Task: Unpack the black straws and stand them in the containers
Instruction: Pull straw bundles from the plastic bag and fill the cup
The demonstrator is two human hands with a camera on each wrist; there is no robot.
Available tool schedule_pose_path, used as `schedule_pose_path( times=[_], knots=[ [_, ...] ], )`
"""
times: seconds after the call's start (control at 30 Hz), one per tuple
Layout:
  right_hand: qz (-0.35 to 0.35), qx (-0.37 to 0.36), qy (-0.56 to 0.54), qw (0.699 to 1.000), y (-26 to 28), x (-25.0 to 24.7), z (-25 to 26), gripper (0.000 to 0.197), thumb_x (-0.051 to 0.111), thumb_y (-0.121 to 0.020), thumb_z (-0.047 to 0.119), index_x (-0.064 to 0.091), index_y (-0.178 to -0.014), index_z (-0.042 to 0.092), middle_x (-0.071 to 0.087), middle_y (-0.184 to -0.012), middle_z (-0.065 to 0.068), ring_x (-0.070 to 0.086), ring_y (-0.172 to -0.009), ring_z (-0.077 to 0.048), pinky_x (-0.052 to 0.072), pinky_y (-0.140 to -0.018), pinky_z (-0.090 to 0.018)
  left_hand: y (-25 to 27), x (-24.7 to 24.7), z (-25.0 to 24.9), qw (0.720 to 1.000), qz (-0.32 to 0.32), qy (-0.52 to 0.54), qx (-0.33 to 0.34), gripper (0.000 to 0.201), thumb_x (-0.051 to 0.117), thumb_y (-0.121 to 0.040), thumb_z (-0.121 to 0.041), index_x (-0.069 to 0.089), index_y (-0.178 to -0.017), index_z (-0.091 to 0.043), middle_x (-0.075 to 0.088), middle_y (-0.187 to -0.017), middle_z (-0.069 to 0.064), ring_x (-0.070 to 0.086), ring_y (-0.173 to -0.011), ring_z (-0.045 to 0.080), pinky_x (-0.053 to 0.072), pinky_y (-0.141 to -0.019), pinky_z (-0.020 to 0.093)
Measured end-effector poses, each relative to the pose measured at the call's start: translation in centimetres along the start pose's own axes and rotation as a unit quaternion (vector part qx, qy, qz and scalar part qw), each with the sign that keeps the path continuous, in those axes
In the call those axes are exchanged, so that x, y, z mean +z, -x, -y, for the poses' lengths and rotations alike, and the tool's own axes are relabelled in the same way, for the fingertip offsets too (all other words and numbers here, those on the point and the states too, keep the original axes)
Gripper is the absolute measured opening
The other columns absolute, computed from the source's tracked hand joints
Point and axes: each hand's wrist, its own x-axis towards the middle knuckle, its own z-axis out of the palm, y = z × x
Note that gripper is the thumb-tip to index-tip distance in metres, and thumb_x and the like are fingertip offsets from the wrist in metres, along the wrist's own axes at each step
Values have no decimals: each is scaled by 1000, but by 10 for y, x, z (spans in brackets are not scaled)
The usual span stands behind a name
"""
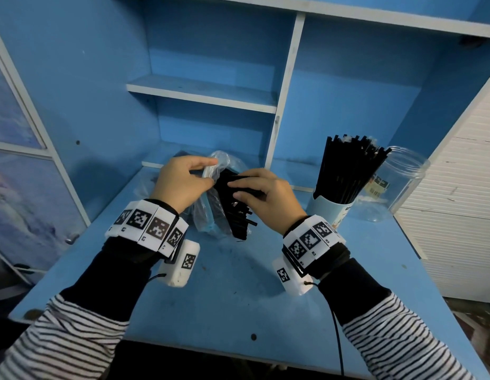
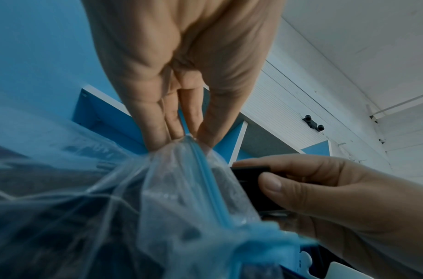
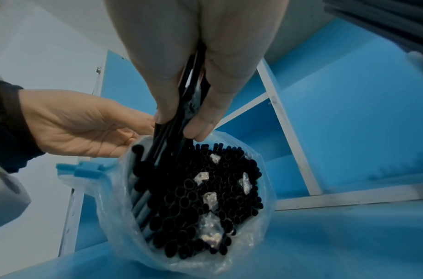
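Observation:
A clear plastic bag (image 1: pixel 202 212) with a blue zip strip lies on the blue desk (image 1: pixel 238 292), full of black straws (image 1: pixel 235 212). My left hand (image 1: pixel 183 182) pinches the bag's upper edge (image 2: pixel 181 149) between thumb and fingers. My right hand (image 1: pixel 263 193) grips a small bunch of the black straws (image 3: pixel 181 105) at the bag's open mouth (image 3: pixel 124 188). Many open straw ends (image 3: pixel 200 196) show inside the bag, with a few bits of clear wrapper among them. To the right, a light blue paper cup (image 1: pixel 330 211) holds a tall bundle of black straws (image 1: pixel 348 171) standing upright.
A clear plastic jar (image 1: pixel 397 182) stands just right of the cup, with no straws in it. Blue shelves (image 1: pixel 205 91) with white edges rise behind the bag. A white slatted panel (image 1: pixel 463 204) borders the desk on the right.

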Motion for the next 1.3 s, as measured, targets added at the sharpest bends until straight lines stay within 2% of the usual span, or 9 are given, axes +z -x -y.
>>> schedule_pose_path(
  times=[0.13, 0.27, 0.37, 0.5, 0.6, 0.77, 0.9, 1.03, 1.3],
  knots=[
    [14, 18, -10, 1000, 0, -3, 5, 29, 65, -90, 15, 69, -118, 20, 69, -115, 2, 59, -106, -2, 39, -93, -7, 1, 3, 1, 1000, 20, 17, -1, 42, 78, -76, -26, 67, -117, -30, 66, -120, -10, 61, -108, 4, 48, -100, 32],
    [20, 41, -17, 999, 2, -2, 6, 39, 63, -91, 14, 59, -130, 19, 66, -123, 2, 57, -111, 0, 39, -94, -4, 9, 9, 1, 997, 75, -4, -3, 80, 79, -54, -65, 57, -126, -37, 56, -131, -13, 54, -118, 7, 44, -102, 33],
    [28, 51, -2, 998, 4, -1, 4, 33, 64, -91, 18, 64, -125, 18, 68, -117, 4, 59, -106, -1, 39, -89, -2, 12, 12, 3, 998, 44, -35, 11, 62, 81, -71, -44, 58, -127, -32, 54, -125, -16, 50, -113, 5, 41, -97, 26],
    [14, 63, -5, 998, 8, -12, 0, 22, 64, -91, 19, 70, -113, 20, 68, -108, 11, 59, -99, 3, 43, -90, -9, 7, 11, 11, 1000, 19, -16, 1, 46, 79, -77, -22, 63, -118, -33, 61, -126, -12, 57, -115, 11, 45, -104, 37],
    [10, 75, -16, 997, 11, -20, -2, 24, 64, -92, 20, 69, -115, 24, 70, -109, 7, 62, -100, -4, 47, -91, -16, 5, 11, 13, 1000, 22, -15, 2, 48, 80, -75, -20, 63, -118, -33, 60, -126, -12, 57, -116, 10, 45, -104, 39],
    [42, 38, -7, 998, 8, -11, 2, 32, 65, -91, 20, 65, -122, 25, 66, -115, 11, 58, -105, 4, 43, -95, -11, 3, 16, 14, 1000, 20, -15, 10, 49, 80, -75, -17, 63, -118, -33, 62, -125, -9, 60, -113, 13, 47, -102, 40],
    [8, 87, -38, 995, 5, -9, 4, 20, 65, -91, 16, 71, -110, 18, 72, -96, 4, 69, -83, -9, 55, -84, -26, 2, 14, 15, 1000, 11, -13, 8, 46, 79, -75, -16, 64, -115, -34, 62, -124, -10, 60, -114, 13, 46, -102, 40],
    [-8, 107, -61, 992, 10, -32, 4, 19, 65, -90, 13, 72, -108, 15, 71, -88, 5, 68, -73, -1, 52, -75, -14, 5, 11, 13, 999, 12, -32, 11, 45, 79, -76, -17, 64, -116, -33, 61, -126, -9, 59, -114, 14, 46, -103, 40],
    [15, 93, -25, 995, 29, -90, 7, 19, 66, -89, 14, 72, -107, 15, 74, -88, -3, 70, -70, -9, 53, -75, -17, 22, 22, -33, 986, 42, -101, 124, 53, 70, -75, -13, 56, -123, -29, 51, -126, -4, 48, -117, 13, 31, -98, 19]
  ],
)
